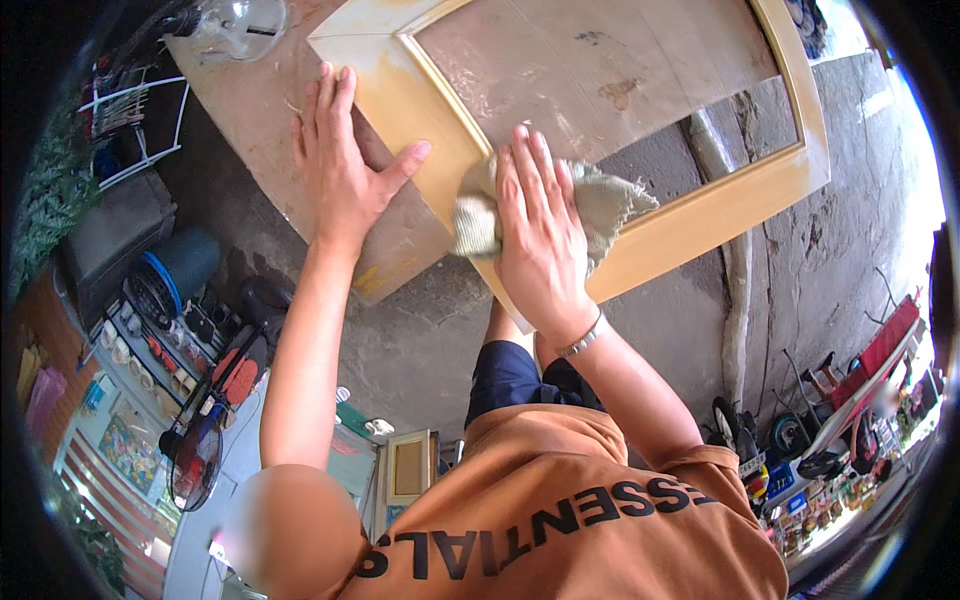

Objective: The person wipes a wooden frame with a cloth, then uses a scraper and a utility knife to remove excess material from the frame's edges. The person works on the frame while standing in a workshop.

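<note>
My left hand [345, 185] rests with fingers spread and thumb out at the edge of a yellowish wooden panel frame [715, 215], which lies on a worn board [235, 120]. My right hand [540, 230] presses a bunched pale green ribbed rag [615, 205] onto the frame near its lower left corner, fingers close together over the cloth. The frame has a raised inner molding and whitish patches at its corners. The part of the frame under the rag is hidden.
A clear container [240, 28] sits at the upper left. Below are concrete floor [380, 340] and a pale pole [738, 300]. A red fan [205, 440], shoe rack [155, 350] and dark bin [110, 235] stand left; a motorbike [790, 440] and assorted clutter are lower right.
</note>
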The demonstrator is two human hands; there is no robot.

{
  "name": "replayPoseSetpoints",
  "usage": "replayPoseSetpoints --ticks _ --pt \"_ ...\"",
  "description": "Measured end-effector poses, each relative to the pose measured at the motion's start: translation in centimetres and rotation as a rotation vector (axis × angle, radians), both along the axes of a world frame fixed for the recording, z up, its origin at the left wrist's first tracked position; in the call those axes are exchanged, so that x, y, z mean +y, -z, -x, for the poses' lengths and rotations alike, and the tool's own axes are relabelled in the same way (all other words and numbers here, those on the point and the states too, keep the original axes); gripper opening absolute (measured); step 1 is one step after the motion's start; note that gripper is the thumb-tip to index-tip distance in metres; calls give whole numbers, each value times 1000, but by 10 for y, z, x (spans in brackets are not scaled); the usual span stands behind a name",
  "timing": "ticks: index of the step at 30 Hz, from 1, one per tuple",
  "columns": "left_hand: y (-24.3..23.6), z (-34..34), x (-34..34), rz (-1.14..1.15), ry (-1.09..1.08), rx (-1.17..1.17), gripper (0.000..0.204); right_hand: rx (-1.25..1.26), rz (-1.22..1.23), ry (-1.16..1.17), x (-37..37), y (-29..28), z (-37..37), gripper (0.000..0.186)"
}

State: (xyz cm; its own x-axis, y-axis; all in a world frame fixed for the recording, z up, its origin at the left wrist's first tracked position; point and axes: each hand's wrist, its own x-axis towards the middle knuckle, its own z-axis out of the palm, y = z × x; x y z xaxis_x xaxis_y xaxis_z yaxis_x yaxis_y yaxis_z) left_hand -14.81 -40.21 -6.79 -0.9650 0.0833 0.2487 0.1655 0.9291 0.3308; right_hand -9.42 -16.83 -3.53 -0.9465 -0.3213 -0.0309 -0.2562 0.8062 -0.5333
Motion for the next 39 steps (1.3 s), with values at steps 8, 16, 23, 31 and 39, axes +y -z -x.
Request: replayPoseSetpoints --ticks 8,16,23,31,39 --pt "-8 2 1 -41 -36 -78 110 393 223 180 -68 0 122 76" --pt "-8 2 -3 -25 -66 -70 110 382 6 41 -1 32 185 63" --pt "-11 8 0 -62 -75 -98 109 272 53 -65 13 40 190 67" --pt "-15 6 -2 -45 -75 -130 112 310 21 -155 81 31 256 70" --pt "-11 7 1 -55 -73 -142 113 -59 52 -188 16 14 188 81"
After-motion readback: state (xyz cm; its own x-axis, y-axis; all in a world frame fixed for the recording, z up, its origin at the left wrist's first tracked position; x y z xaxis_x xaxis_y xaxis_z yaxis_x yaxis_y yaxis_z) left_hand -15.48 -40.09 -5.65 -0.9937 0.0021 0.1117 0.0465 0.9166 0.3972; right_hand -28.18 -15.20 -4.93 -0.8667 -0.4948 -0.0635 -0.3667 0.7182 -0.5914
